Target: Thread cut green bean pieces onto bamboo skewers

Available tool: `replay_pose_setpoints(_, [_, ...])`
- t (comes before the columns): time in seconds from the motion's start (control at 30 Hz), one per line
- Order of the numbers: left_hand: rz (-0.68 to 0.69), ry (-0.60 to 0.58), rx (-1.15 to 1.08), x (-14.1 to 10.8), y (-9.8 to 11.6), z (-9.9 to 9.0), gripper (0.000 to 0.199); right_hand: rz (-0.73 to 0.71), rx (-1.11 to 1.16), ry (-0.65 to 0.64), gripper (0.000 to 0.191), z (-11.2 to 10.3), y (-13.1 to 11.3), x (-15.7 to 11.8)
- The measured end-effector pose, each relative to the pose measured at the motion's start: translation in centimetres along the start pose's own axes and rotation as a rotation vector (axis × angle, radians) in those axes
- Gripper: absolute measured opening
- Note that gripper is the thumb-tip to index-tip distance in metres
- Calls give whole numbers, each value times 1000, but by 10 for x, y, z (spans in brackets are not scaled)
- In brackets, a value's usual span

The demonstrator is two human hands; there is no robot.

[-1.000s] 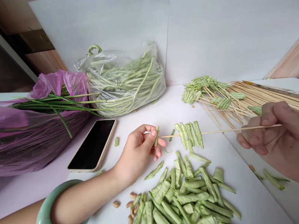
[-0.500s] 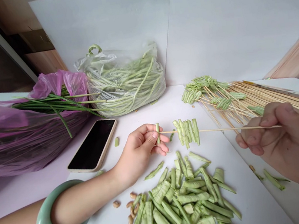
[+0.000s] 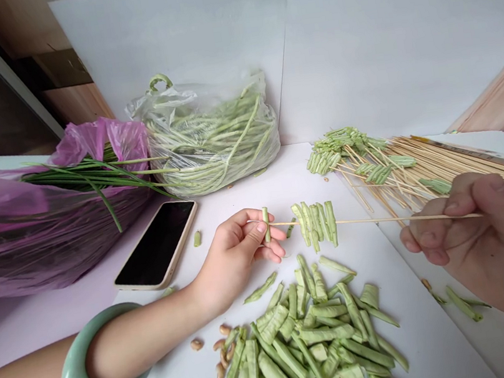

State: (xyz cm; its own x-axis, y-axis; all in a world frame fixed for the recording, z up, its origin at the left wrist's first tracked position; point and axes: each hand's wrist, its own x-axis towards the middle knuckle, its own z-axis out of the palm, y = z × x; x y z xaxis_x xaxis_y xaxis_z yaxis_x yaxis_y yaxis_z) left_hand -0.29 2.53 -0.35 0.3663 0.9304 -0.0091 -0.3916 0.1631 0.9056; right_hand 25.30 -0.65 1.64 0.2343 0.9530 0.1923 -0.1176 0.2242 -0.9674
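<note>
My left hand point(image 3: 248, 240) pinches a short piece of green bean point(image 3: 266, 223) upright between thumb and fingers. A thin wooden skewer point(image 3: 370, 220) meets that piece at its left end; whether the tip has gone through is hard to see. My right hand point(image 3: 484, 223) is closed around the skewer farther right. Several cut bean pieces point(image 3: 316, 223) are threaded side by side on the skewer, a little right of my left fingers. Beneath them lies a heap of cut bean pieces point(image 3: 304, 345) on the white surface.
Loose bean seeds point(image 3: 220, 370) lie left of the heap. A phone point(image 3: 156, 246) rests beyond my left forearm. Behind stand a clear bag of long beans point(image 3: 216, 137) and a purple bag point(image 3: 40, 227) with green stalks. Filled skewers point(image 3: 344, 143) and bare skewers point(image 3: 456, 161) lie at the right.
My right hand has shifted very slightly to the right along the skewer. My left hand, the bean piece and the threaded pieces look nearly unchanged.
</note>
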Motion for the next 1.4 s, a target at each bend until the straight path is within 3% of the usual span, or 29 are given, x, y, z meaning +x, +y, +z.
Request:
replay_pose_setpoints(0.17, [19, -8, -6, 0, -1, -2, 12, -76, -86, -57, 32, 2, 0, -4])
replay_pose_setpoints(0.37, [20, 18, 11, 0, 0, -1, 15, -114, -155, -8, 29, 23, -10, -16])
replay_pose_setpoints(0.53, [19, 22, 21, 0, 0, -1, 18, -50, -60, -106, 34, 12, -2, -9])
replay_pose_setpoints(0.67, [11, 31, 3, 0, 0, -2, 19, -28, -25, -107, 29, 4, 3, -5])
replay_pose_setpoints(1.4, [-80, -39, -161, -3, 4, 0, 14, -5, 15, -212, 31, 11, 0, -4])
